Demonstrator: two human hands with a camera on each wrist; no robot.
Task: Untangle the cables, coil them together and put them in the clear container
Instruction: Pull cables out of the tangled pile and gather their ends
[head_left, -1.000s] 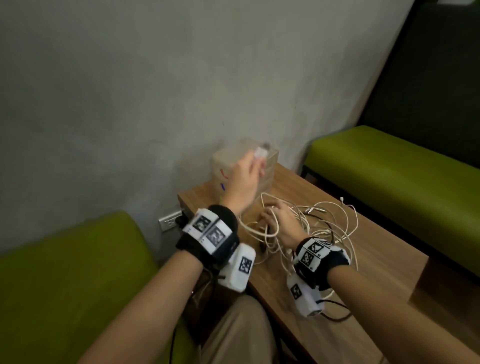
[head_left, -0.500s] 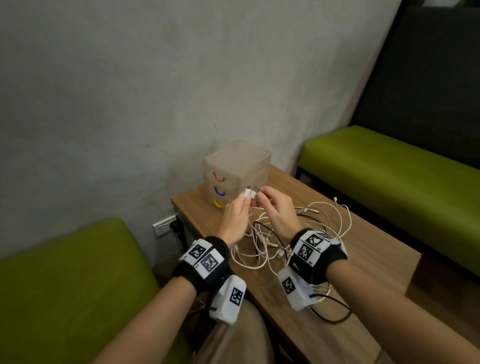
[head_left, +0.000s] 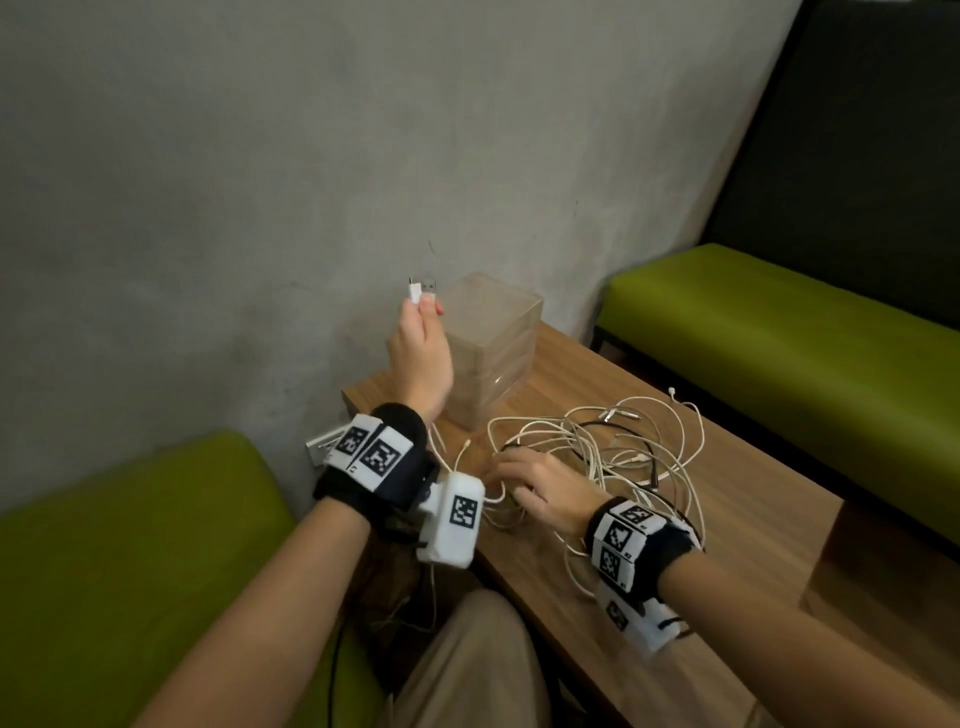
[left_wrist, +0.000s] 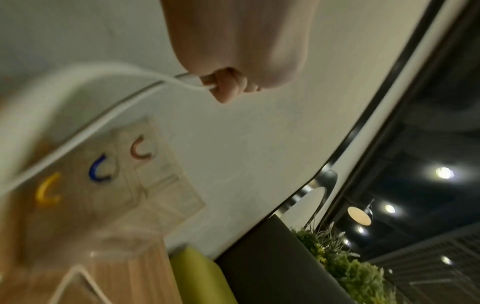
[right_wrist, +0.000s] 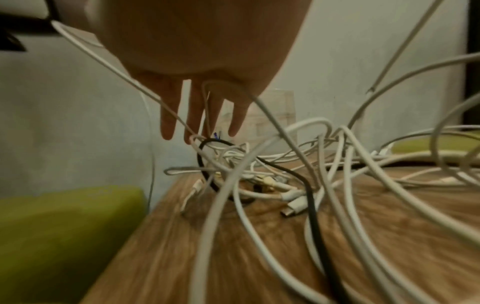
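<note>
left hand (head_left: 418, 353): raised at 11 o'clock of the table, fingers pinched around two white usb plugs (head_left: 421, 291), metal ends pointing up; in the left wrist view, curled fingertips (left_wrist: 228, 86) clamped on white cords that trail down and away.
right hand (head_left: 535, 480): low at the near left side of the tangle, palm down, fingers spread and relaxed over the cords, gripping nothing; in the right wrist view, straight fingers (right_wrist: 200, 115) with white cords crossing in front of them.
cables (head_left: 597, 457): loose tangle on the table, mostly white with one black cable (right_wrist: 309, 197) threaded through; loops spread toward 3 o'clock of the right hand; some connectors lying flat on the wood.
clear container (head_left: 491, 353): at the far left corner of the table against the wall, 12 o'clock of the tangle; red, blue and yellow curved handles on its front in the left wrist view.
table (head_left: 727, 519): wooden, between green cushioned benches (head_left: 779, 332).
</note>
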